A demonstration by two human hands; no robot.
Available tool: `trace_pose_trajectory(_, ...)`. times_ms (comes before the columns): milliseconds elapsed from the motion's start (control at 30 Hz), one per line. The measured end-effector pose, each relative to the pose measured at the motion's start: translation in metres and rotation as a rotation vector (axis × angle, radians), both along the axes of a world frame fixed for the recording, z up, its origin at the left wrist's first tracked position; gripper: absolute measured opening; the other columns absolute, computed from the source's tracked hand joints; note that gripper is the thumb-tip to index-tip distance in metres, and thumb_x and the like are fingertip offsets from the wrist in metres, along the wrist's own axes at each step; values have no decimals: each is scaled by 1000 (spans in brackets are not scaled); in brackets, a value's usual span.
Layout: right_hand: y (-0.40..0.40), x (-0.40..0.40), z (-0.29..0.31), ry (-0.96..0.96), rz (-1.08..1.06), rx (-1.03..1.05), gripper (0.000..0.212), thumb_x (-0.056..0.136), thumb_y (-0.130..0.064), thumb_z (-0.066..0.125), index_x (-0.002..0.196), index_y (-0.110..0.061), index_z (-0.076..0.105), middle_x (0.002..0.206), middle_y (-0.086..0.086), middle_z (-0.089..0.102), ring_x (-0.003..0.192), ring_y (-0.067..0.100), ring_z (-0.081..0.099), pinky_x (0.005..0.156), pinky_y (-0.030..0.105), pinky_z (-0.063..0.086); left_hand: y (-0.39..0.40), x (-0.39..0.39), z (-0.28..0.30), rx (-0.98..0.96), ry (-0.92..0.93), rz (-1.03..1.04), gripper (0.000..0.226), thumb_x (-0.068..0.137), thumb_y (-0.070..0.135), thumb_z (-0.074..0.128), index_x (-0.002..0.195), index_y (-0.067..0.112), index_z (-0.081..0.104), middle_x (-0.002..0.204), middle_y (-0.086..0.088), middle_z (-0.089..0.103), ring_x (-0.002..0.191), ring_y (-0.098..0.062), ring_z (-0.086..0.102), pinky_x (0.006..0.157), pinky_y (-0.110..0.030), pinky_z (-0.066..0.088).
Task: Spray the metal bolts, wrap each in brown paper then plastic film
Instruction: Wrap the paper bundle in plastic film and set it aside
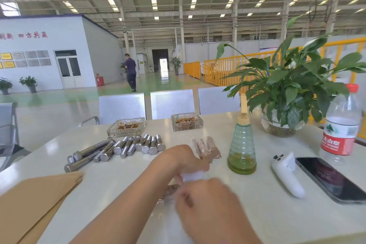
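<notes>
Wrapping paper-covered bolt in plastic film | left hand, right hand both pinching film | risk: thin film tears or bunches, bolt rolls off tabletop

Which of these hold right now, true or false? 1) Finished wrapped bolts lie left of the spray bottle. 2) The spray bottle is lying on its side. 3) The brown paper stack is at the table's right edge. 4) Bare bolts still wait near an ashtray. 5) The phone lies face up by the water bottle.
1) True: the wrapped bolts lie just left of the spray bottle.
2) False: it stands upright, with liquid at its base.
3) False: the brown paper stack is at the near left.
4) True: the bare bolts lie in front of the left ashtray.
5) True: the phone lies screen up near the water bottle.
</notes>
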State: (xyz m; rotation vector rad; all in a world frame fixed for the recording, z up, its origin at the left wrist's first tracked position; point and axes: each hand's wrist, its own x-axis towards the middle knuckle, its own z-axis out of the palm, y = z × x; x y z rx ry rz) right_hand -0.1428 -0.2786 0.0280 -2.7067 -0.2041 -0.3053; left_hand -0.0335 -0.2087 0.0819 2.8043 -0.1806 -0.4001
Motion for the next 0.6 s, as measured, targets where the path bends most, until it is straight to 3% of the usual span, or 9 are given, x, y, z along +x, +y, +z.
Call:
trace_pose_trajectory(100,-37,6,4,-264,-254,307,17,92,-54,50,97,-40,58,88,-19,67,84,5,62,72,29,49,-2,-3,2,-11,84,-47,36,96,35,57,71,10,55,35,4,55,28,-6,53,26,-14,33)
trace_pose_trajectory(200,-47,35,-4,-105,-144,555,15,97,-47,55,111,-42,57,107,-21,66,99,5,63,85,30,50,-3,-1,2,40,45,-70,35,102,25,51,71,10,52,45,-1,59,44,-13,59,28,-14,37)
trace_pose_trajectory(300,-45,54,-11,82,8,677,43,99,-45,49,143,-46,46,133,-18,59,114,5,58,87,19,45,1,3,2,103,26,-107,30,106,23,47,83,6,58,81,-12,68,59,-21,62,23,-13,27)
trace_pose_trajectory(367,-46,58,-13,182,65,725,65,89,-54,50,151,-54,31,141,-18,54,119,5,56,94,24,48,3,4,1,160,22,-185,21,108,25,42,102,10,57,102,-15,69,82,-25,61,25,-15,31)
trace_pose_trajectory(433,-44,56,-16,245,143,751,88,70,-63,54,151,-59,20,138,-24,52,118,2,58,95,29,51,4,6,1,191,-20,-217,20,109,26,37,119,18,52,90,-8,58,83,-26,58,34,-21,38)
trace_pose_trajectory(500,-41,54,-17,242,172,803,99,58,-63,64,148,-60,24,130,-29,54,112,0,62,84,24,50,3,3,1,207,-33,-236,29,109,24,37,134,17,48,86,-3,50,69,-20,52,28,-18,33)
trace_pose_trajectory(567,-42,56,-14,196,116,854,94,55,-57,66,144,-56,37,124,-22,62,106,5,66,81,28,53,5,6,-6,187,-35,-269,22,107,21,39,121,12,54,89,-3,57,69,-21,60,23,-13,28)
trace_pose_trajectory(600,-43,56,-12,167,71,843,88,56,-55,64,141,-53,43,123,-19,64,106,6,65,85,31,54,8,4,-7,219,-51,-303,18,106,20,40,110,12,56,92,-5,63,77,-24,67,26,-13,33)
